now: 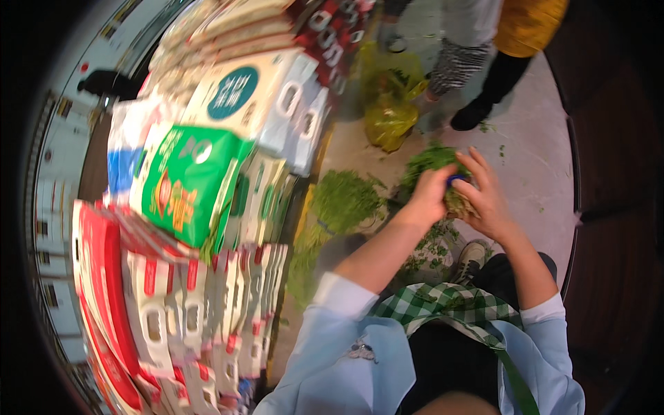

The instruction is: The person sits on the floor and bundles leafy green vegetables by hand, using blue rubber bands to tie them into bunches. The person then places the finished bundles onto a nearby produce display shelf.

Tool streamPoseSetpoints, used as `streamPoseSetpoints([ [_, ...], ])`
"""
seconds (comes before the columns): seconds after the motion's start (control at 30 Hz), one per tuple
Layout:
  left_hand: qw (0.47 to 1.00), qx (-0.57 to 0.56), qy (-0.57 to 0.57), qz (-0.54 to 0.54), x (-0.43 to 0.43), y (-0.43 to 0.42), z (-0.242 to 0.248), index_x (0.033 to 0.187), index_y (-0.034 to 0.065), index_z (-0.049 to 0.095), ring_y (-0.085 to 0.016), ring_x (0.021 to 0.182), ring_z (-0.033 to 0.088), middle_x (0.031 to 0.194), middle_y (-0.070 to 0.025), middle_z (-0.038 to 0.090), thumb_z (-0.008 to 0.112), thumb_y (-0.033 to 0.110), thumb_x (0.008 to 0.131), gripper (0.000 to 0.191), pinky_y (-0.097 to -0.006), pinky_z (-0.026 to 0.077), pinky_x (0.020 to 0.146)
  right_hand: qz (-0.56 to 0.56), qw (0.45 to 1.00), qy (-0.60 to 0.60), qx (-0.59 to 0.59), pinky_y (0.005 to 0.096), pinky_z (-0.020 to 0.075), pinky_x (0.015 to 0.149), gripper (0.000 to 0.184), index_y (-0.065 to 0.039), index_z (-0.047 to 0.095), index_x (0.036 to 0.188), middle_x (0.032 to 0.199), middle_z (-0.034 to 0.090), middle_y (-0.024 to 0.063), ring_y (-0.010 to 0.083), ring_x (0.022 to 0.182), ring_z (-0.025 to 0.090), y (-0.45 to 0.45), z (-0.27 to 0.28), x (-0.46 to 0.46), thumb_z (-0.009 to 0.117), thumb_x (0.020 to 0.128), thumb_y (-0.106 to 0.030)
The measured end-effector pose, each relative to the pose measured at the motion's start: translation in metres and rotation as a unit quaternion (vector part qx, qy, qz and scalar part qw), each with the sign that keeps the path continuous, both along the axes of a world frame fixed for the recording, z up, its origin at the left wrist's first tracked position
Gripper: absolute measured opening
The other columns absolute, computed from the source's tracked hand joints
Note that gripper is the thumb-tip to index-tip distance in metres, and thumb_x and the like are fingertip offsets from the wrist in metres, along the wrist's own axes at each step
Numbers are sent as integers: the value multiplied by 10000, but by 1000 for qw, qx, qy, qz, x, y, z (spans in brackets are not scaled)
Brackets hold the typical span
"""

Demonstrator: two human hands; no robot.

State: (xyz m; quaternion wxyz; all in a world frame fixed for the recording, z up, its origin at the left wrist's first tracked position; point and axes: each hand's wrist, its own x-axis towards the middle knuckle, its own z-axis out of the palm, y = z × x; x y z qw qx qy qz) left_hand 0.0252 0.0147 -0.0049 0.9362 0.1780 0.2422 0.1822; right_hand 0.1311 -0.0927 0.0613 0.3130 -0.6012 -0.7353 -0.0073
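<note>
Between my two hands is a bunch of leafy green herbs (428, 162), its pale stems (457, 206) pointing back towards me. A blue band (455, 179) lies around the stems. My left hand (431, 194) grips the bunch from the left. On the right, my right hand (487, 205) closes over the stems, with its fingers at the band. Left of my forearm, another feathery green bunch (345, 199) rests on the floor. Below my hands lie loose leaves and sprigs (433, 246), partly hidden by my arm. A green checked apron (456, 303) covers my lap.
Stacked handled rice bags (192, 311) fill the left, with a green bag (189, 184) on top. Ahead stands a yellow plastic bag (391, 122) holding greens. Beyond it are two people's legs and a black shoe (471, 115). Leaf scraps dot the floor (529, 171).
</note>
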Motion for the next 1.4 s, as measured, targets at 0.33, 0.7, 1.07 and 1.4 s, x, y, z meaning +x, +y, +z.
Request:
streamPoseSetpoints([
  [0.33, 903, 377, 121, -167, -124, 70, 90, 1213, -30, 555, -230, 846, 693, 1042, -174, 674, 552, 449, 955, 545, -315, 546, 752, -140, 901, 379, -158, 269, 458, 775, 224, -43, 631, 1147, 978, 635, 8, 107, 853, 569, 27, -8, 74, 567, 958, -144],
  [0.7, 485, 527, 670, -192, -322, 90, -219, 1368, 22, 386, -340, 1194, 525, 1365, -184, 468, 803, 371, 720, 846, -452, 458, 968, -179, 844, 476, -173, 282, 468, 850, 252, 15, 642, 1110, 1043, 679, 72, 119, 930, 597, 64, -96, 8, 641, 921, -152],
  [1.07, 522, 469, 637, -321, -316, 114, -255, 1431, 41, 298, -351, 1089, 582, 1229, -197, 537, 836, 357, 710, 954, -467, 528, 846, -157, 856, 446, -208, 235, 455, 835, 233, 31, 622, 1085, 1034, 675, 49, 82, 919, 579, 104, -95, -28, 651, 908, -118],
  [1.4, 749, 418, 477, -195, -332, 162, -236, 1096, -66, 547, -311, 795, 671, 909, -156, 669, 723, 181, 745, 464, -425, 533, 651, -149, 838, 444, -280, 264, 451, 865, 305, 33, 558, 1150, 1108, 676, 93, 110, 970, 584, 92, -109, -20, 648, 902, -120],
])
